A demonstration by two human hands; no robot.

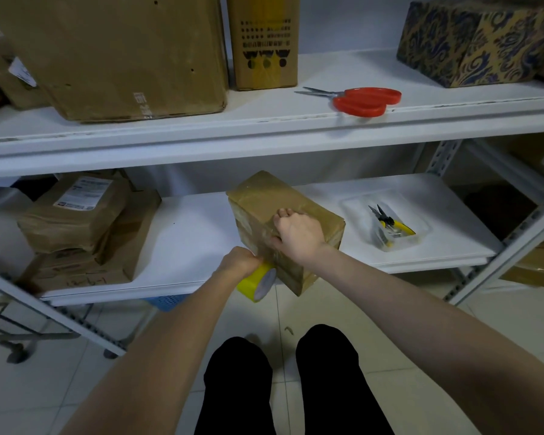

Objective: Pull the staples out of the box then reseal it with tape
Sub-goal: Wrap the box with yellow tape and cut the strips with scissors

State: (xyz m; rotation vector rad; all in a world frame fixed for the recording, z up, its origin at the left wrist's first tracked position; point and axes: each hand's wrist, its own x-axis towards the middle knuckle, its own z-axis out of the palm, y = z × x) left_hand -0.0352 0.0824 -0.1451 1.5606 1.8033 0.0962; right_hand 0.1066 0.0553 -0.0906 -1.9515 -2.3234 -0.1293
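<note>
A small brown cardboard box (264, 199) lies on the lower white shelf (195, 233), its near end jutting past the shelf's front edge. Glossy clear tape covers its top and near side. My right hand (297, 232) rests on the box's top near edge, fingers curled over it with the thumb down the side. My left hand (239, 262) grips a yellow tape roll (256, 282) just below and left of the box's near corner, tape running from the roll onto the box side. Yellow-handled pliers (390, 224) lie in a clear tray (421, 227) to the right.
Red-handled scissors (361, 98) lie on the upper shelf (170, 133) beside big cardboard boxes (123, 51) and a patterned box (478, 39). Stacked brown parcels (82, 221) fill the lower shelf's left. A metal upright (515, 230) slants at right. My legs stand on tiled floor.
</note>
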